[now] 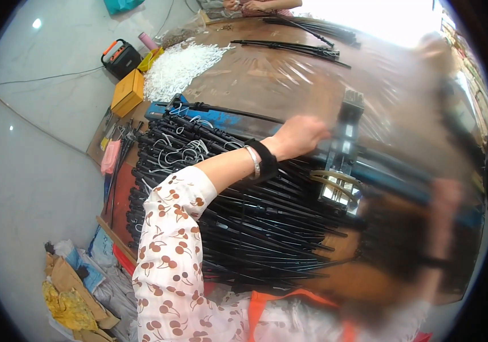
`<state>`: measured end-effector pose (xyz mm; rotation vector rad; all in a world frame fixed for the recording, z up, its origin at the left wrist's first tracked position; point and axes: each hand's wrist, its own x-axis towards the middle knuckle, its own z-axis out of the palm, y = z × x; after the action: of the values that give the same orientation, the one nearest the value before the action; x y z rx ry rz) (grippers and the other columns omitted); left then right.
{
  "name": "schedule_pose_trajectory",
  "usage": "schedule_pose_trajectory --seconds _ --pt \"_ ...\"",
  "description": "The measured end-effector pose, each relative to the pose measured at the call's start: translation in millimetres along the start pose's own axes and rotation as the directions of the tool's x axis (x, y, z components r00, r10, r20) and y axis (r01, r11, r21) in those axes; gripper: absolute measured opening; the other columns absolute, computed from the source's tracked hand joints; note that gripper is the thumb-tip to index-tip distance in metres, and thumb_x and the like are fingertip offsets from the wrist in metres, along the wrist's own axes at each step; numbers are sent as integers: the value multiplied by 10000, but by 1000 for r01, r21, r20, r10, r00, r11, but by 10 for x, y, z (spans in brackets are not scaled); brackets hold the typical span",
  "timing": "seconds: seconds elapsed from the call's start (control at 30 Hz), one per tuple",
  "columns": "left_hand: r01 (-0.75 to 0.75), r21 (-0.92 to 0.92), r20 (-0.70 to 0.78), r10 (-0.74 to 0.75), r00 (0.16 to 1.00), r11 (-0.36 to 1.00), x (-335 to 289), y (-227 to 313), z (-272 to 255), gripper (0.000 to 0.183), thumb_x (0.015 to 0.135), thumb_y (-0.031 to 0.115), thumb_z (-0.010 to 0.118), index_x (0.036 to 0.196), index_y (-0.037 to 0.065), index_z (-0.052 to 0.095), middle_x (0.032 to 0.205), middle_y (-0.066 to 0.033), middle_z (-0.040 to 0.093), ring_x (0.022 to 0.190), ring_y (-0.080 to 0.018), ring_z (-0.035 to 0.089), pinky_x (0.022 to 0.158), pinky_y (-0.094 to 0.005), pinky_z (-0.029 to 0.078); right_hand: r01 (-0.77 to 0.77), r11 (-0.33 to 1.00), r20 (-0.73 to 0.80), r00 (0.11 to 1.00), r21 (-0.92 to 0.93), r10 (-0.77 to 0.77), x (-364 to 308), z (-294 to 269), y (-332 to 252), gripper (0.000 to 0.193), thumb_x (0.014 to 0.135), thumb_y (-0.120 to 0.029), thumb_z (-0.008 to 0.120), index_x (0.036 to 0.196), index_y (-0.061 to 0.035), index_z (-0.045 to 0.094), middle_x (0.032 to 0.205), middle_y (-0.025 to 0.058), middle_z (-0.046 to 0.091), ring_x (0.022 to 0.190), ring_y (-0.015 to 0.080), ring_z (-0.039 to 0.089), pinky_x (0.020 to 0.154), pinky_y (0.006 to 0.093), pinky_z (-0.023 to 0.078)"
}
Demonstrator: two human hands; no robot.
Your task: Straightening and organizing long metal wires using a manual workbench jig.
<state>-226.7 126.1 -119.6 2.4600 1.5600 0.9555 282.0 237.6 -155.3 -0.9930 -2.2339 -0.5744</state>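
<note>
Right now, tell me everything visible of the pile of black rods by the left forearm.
The pile of black rods is a thick heap of long, slim, slightly glossy pieces, plastic or metal by look, lying roughly side by side. Thicker fittings and pale looped cords crowd its left end; thin tips fan out rightward over a brown surface. The left forearm crosses above it, hiding part; contact is unclear.

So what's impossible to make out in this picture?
Right hand, head view: blur hides its fingers.
Left hand, head view: its back hides any grip.
Far person, head view: cut off by upper edge.
White heap, head view: its pieces are too small to identify.
</note>
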Motion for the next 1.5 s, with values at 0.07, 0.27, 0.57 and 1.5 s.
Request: schedule_pose_trajectory --seconds 0.07,0.27,0.57,1.5 --pt "-27 106 60 20 998 994 23 40 -14 224 965 220 600 840 35 623 831 -187 630 817 -407 625 727 -493 504 -61 998 87 994 1 60 -101 -168 62 178 872 -58 652 1035 -57 723 1008 152 715 1006 342 662 922 459 494" --pt "148 242 106 -177 978 959 95 -78 220 221 973 255 580 849 74 606 781 -193 675 756 -413 670 624 -522 524 32 967 198 977 252 -84 317 -399 -1444 268 858 -5 688 1118 -68 687 1086 108 699 1143 313 601 1004 446 451" --pt "175 261 165 -222 961 950 280 -69 475 219 986 267 574 885 73 590 774 -199 667 774 -431 650 654 -524 510 -23 909 115 993 416 -27 161 -34 -1472 296 831 -118 738 1116 -72 675 898 56 669 938 266 584 797 407 375" --pt "-319 454 602 -23 798 832 -668 980 334 46 820 108 632 820 121 677 787 -57 620 795 -240 624 700 -368 479 -460 659 583 811 595 40 -537 140 -1619 230 925 -227 709 937 -68 542 745 173 620 737 381 641 612 437 488"
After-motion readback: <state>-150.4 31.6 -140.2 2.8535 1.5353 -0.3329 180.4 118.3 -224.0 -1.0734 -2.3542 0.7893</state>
